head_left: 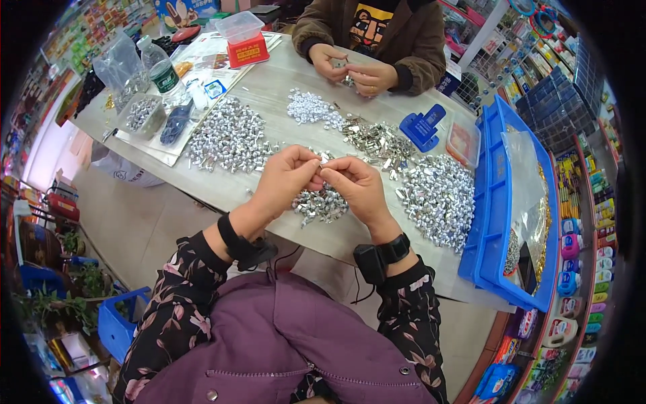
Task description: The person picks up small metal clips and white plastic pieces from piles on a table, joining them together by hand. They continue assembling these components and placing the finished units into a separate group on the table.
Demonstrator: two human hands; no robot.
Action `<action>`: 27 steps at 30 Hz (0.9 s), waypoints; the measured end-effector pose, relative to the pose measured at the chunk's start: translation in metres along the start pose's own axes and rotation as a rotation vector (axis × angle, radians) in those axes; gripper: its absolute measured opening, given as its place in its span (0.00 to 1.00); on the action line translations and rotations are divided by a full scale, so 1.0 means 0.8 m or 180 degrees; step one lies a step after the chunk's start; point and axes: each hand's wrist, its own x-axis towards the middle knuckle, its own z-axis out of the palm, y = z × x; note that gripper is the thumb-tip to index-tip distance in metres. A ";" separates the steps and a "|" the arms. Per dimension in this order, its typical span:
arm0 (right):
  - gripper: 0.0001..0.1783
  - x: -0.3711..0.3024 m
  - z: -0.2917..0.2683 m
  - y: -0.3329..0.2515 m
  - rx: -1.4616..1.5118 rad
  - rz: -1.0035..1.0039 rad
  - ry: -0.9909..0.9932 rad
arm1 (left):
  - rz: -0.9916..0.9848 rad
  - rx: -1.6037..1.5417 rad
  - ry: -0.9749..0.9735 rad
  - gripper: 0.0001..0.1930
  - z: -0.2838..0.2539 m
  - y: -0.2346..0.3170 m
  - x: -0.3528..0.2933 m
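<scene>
Over the table's near middle, my left hand (pixel 291 174) and my right hand (pixel 358 187) meet fingertip to fingertip. Both pinch at a tiny whitish piece (pixel 324 160), mostly covered by the fingers and too small to name. Just under my hands lies a pile of small silver-and-white parts (pixel 320 205). A larger heap of silver-white parts (pixel 227 135) spreads to the left, another heap (pixel 439 200) to the right. Beyond my hands are a pile of white pieces (pixel 311 108) and a pile of silver metal pieces (pixel 381 143).
Across the table a person's hands (pixel 356 73) hold a small piece. A blue tray (pixel 488 195) stands at the right edge, beside a clear lidded box (pixel 464 139) and a blue plastic holder (pixel 424 128). Far left are a bottle (pixel 160 67), a tub of parts (pixel 141 116) and a red box (pixel 247 51).
</scene>
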 end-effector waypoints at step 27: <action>0.09 -0.020 -0.141 -0.060 -0.4057 -0.0112 0.2400 | 0.1216 0.3870 -0.0508 0.09 -0.035 0.026 0.145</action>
